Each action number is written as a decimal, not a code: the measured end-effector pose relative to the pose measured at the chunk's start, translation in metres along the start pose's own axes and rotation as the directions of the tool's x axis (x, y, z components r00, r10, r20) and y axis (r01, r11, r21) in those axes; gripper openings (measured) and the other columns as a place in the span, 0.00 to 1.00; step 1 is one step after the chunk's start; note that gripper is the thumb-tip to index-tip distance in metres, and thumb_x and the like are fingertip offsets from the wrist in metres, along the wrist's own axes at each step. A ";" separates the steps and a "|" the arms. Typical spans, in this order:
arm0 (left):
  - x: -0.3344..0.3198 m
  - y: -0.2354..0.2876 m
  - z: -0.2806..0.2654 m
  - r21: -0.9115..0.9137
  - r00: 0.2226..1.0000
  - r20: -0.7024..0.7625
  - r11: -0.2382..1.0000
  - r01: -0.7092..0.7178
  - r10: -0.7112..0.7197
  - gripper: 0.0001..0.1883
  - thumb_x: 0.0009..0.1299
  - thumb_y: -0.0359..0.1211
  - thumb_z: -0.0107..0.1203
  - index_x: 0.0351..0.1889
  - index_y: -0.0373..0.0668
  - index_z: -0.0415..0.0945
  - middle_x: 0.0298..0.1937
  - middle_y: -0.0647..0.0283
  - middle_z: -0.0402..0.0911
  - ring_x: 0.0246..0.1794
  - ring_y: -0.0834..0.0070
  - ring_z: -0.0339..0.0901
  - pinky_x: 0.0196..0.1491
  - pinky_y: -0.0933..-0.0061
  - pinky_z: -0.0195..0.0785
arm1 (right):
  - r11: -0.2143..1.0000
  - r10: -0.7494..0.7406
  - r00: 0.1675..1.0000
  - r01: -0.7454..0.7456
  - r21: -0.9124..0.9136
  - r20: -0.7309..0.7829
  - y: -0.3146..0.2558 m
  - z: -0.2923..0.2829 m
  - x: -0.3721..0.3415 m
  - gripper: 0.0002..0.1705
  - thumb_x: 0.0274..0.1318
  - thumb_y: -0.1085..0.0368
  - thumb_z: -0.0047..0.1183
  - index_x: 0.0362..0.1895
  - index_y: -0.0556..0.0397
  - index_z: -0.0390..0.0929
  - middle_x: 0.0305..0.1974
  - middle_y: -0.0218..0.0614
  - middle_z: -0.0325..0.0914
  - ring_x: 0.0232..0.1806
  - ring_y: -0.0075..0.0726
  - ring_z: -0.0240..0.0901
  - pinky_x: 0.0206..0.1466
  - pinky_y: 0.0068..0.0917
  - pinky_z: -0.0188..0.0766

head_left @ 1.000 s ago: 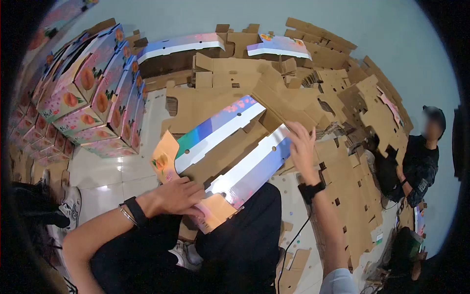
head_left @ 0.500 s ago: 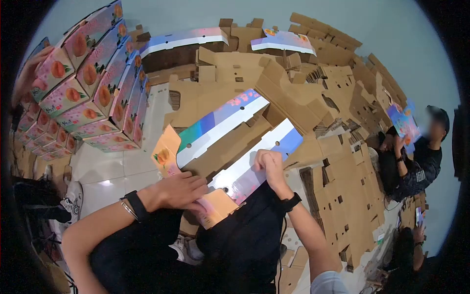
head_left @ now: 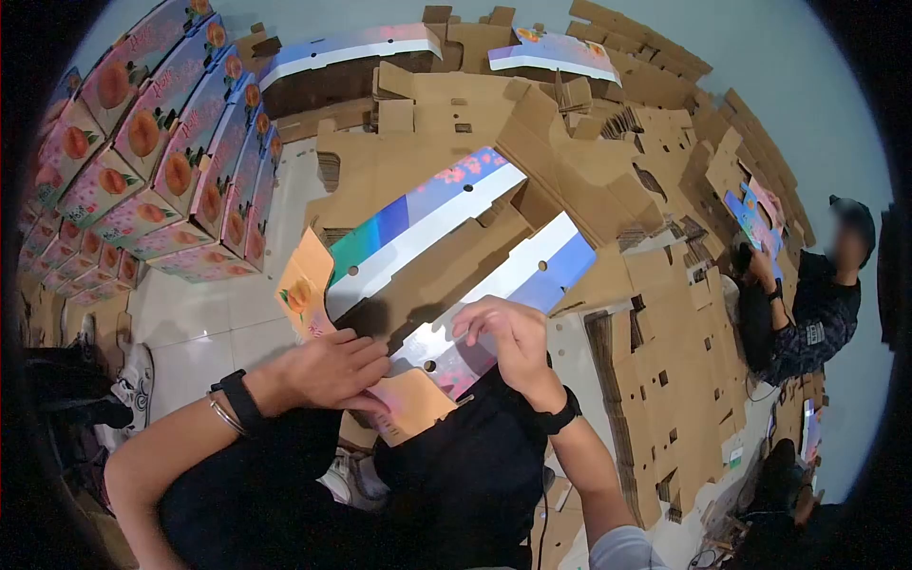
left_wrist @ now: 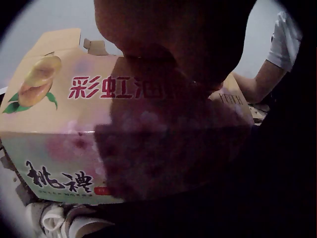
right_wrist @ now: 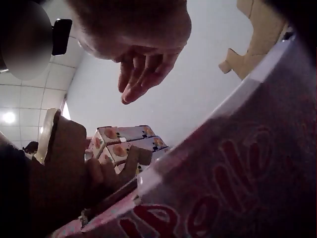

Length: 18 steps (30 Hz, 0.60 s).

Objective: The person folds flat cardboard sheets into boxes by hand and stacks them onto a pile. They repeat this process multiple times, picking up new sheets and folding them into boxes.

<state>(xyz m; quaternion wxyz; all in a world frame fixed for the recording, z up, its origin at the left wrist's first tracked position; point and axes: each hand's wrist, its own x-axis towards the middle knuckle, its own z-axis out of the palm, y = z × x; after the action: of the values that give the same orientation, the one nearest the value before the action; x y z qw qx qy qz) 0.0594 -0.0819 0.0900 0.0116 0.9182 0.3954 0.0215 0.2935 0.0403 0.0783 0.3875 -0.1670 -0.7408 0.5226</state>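
Observation:
A partly folded printed carton (head_left: 560, 261) lies slanted over the person's lap, its top open and its brown inside showing. The left hand (head_left: 332, 369) grips the near end of the carton at the orange flap (head_left: 413, 404), thumb on the flap's side and fingers over the inner edge. Above the carton's right long side hovers the right hand (head_left: 513, 347), fingers loosely bent and holding nothing. In the left wrist view the left hand (left_wrist: 173, 39) covers part of the printed end panel (left_wrist: 49, 148). The right wrist view has the right hand (right_wrist: 143, 54) above the carton's side (right_wrist: 233, 163).
Finished printed boxes (head_left: 142, 133) stand stacked at the left. Flat brown cardboard (head_left: 665, 380) lies in piles at the right and behind the carton. Another person (head_left: 817, 304) sits at the far right with a printed sheet (head_left: 755, 223). Shoes (head_left: 133, 380) show at left.
The right hand has come from the carton's far right corner toward its near end. The left hand keeps its grip. At the far right, the other person has brought up a printed sheet.

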 end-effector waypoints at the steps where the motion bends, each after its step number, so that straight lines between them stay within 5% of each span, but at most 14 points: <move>1: 0.000 0.000 0.000 0.004 1.000 0.006 1.000 -0.007 0.007 0.25 0.64 0.57 0.47 0.35 0.41 0.66 0.36 0.63 0.69 0.37 0.70 0.71 0.39 0.74 0.62 | 1.000 -0.006 1.000 0.006 0.002 0.003 0.000 0.001 0.000 0.21 0.70 0.61 0.36 0.37 0.63 0.79 0.28 0.36 0.78 0.23 0.25 0.70 0.30 0.21 0.68; 6: -0.001 -0.001 -0.001 0.002 1.000 0.021 1.000 -0.012 0.012 0.25 0.64 0.57 0.48 0.35 0.41 0.66 0.36 0.63 0.69 0.37 0.71 0.71 0.39 0.74 0.62 | 0.995 0.086 0.996 -0.083 0.064 -0.039 -0.003 0.007 0.001 0.18 0.69 0.63 0.39 0.37 0.62 0.79 0.27 0.37 0.77 0.23 0.25 0.69 0.29 0.20 0.67; 10: -0.004 -0.001 0.007 -0.027 0.999 -0.034 1.000 -0.010 0.009 0.26 0.64 0.57 0.48 0.36 0.40 0.67 0.37 0.62 0.70 0.38 0.70 0.71 0.39 0.74 0.62 | 1.000 -0.006 0.981 0.000 -0.031 -0.195 -0.004 0.018 0.006 0.04 0.59 0.71 0.53 0.30 0.57 0.76 0.27 0.32 0.71 0.24 0.22 0.65 0.28 0.18 0.62; 12: -0.005 -0.001 0.009 -0.033 0.996 -0.085 0.999 -0.017 0.014 0.26 0.64 0.57 0.48 0.37 0.40 0.67 0.37 0.62 0.70 0.38 0.70 0.71 0.39 0.73 0.62 | 1.000 0.013 0.953 -0.009 0.013 -0.303 0.000 0.019 0.006 0.05 0.54 0.74 0.57 0.28 0.55 0.74 0.27 0.30 0.69 0.23 0.21 0.63 0.27 0.18 0.60; 14: -0.005 -0.001 0.007 -0.055 0.998 -0.057 0.998 0.001 -0.004 0.27 0.64 0.57 0.48 0.38 0.39 0.67 0.37 0.61 0.71 0.39 0.69 0.72 0.40 0.73 0.62 | 0.975 -0.188 0.946 0.147 -0.169 -0.265 0.005 0.014 0.007 0.12 0.48 0.78 0.60 0.24 0.53 0.69 0.27 0.29 0.66 0.22 0.20 0.58 0.25 0.18 0.56; 18: -0.005 -0.001 0.006 -0.045 0.998 -0.058 0.999 0.000 -0.003 0.28 0.64 0.57 0.49 0.39 0.39 0.67 0.39 0.60 0.72 0.40 0.69 0.72 0.41 0.73 0.63 | 0.983 -0.157 0.952 0.125 -0.136 -0.261 0.000 0.014 0.007 0.11 0.48 0.79 0.59 0.24 0.54 0.70 0.27 0.30 0.67 0.21 0.20 0.56 0.25 0.18 0.54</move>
<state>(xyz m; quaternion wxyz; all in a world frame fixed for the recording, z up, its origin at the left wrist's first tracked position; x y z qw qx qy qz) 0.0557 -0.0850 0.0834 0.0208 0.9163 0.3957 0.0572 0.2786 0.0355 0.0788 0.5109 -0.2059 -0.7206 0.4211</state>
